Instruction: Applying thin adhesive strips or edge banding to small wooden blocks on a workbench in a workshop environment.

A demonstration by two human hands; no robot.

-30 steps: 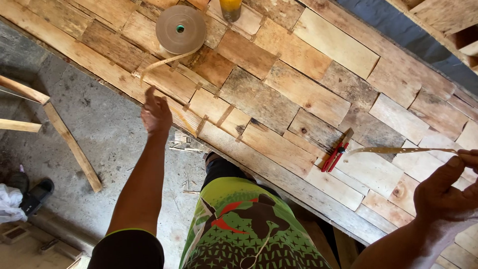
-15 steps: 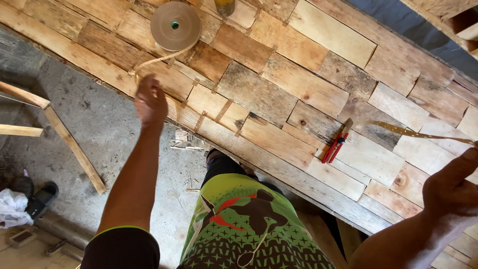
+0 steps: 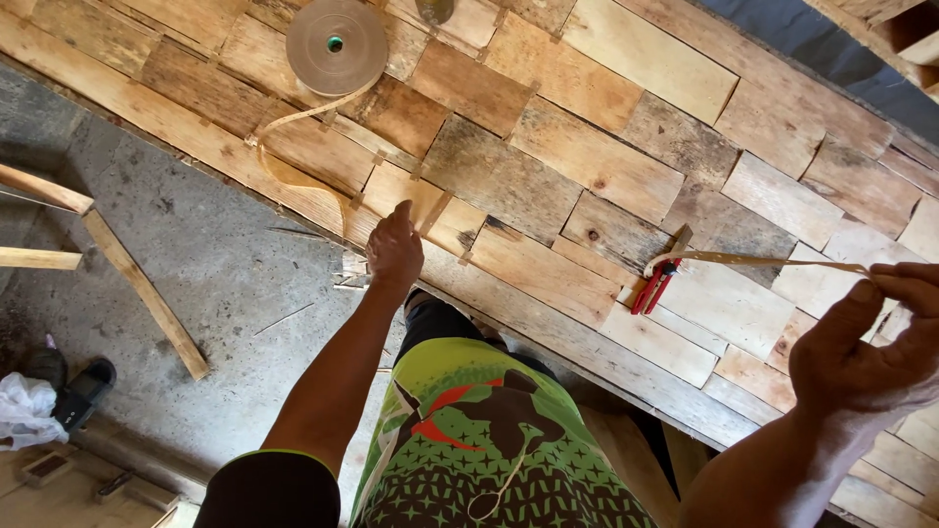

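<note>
Left hand [image 3: 394, 249] has slid along the patchwork wood panel [image 3: 587, 156], pressing flat on the veneer strip [image 3: 293, 181] below the roll [image 3: 336, 45]; right hand [image 3: 866, 342] now pinches the strip's free end, drawn taut.

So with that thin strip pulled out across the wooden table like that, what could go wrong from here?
The thin tan strip is pinched only at its end by the right hand, so it might slip free. It passes right by the red-handled tool and could snag or drag it. The left hand rests at the edge of the rough plank tabletop, where splinters seem likely.
</note>
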